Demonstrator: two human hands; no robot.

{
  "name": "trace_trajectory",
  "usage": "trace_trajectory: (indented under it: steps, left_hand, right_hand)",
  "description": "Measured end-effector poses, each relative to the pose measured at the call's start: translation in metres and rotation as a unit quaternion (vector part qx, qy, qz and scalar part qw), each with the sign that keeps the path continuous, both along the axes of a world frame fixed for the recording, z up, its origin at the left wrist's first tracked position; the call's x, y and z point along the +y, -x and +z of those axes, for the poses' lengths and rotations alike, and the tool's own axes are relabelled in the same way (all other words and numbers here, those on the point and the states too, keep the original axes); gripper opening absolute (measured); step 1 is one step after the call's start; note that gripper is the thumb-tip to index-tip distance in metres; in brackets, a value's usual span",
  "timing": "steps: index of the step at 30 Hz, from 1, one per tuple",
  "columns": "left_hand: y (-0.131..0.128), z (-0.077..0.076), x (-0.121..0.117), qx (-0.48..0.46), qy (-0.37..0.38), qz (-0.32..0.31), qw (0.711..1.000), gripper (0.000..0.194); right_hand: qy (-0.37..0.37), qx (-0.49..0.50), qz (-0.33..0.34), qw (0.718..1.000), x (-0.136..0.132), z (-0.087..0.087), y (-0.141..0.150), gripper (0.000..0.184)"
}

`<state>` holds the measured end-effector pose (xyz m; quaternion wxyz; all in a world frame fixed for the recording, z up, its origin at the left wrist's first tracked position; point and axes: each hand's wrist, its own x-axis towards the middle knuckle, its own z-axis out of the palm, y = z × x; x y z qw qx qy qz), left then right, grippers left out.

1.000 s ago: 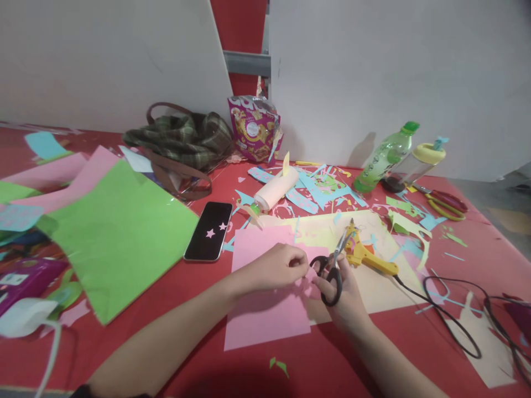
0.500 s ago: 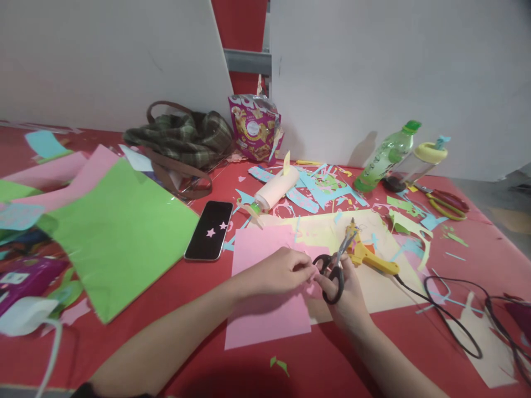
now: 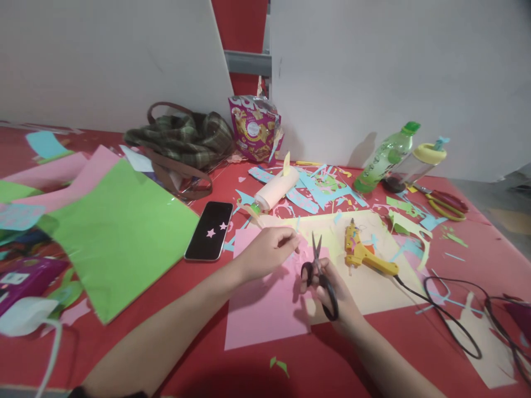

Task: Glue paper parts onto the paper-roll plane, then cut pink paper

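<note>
My left hand (image 3: 269,251) hovers over a pink paper sheet (image 3: 265,315), fingers pinched together at a small pink paper piece (image 3: 305,251); its outline blurs against the pink behind it. To the right, my right hand (image 3: 338,293) grips black-handled scissors (image 3: 317,251), with the blades pointing away from me and slightly apart. Two small pink paper stars (image 3: 211,233) lie on a dark-screened phone (image 3: 207,232) left of the sheet. A yellow glue gun (image 3: 365,257) rests on a cream paper sheet (image 3: 377,293) beyond my right hand.
A green sheet (image 3: 120,237) covers the left side. Behind stand a plaid bag (image 3: 186,138), a purple snack bag (image 3: 254,130), a paper-wrapped tube (image 3: 277,188), a green bottle (image 3: 385,157) and a clear cup (image 3: 418,166). Pliers (image 3: 448,204), paper scraps and a black cord (image 3: 452,326) lie right.
My hands have drawn apart, the left moving up and left. The right has come left and turned the scissors, so the blades point away from me and stand further apart.
</note>
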<state>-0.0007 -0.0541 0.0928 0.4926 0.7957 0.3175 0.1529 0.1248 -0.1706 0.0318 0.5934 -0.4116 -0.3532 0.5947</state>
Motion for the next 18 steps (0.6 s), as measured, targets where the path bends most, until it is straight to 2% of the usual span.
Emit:
trace_trajectory:
  steps: [6,18]
  left_hand:
    - [0.0015,0.0013,-0.0005,0.010,-0.019,0.002,1.000,0.030]
    - [0.0005,0.0003,-0.0043,0.028,-0.038,-0.039,0.998,0.028]
  right_hand:
    - [-0.003,-0.013,0.074,0.997,-0.0030,0.0015,0.0006,0.032]
    - [0.015,-0.016,0.074,0.997,-0.0041,0.0068,0.0006,0.033]
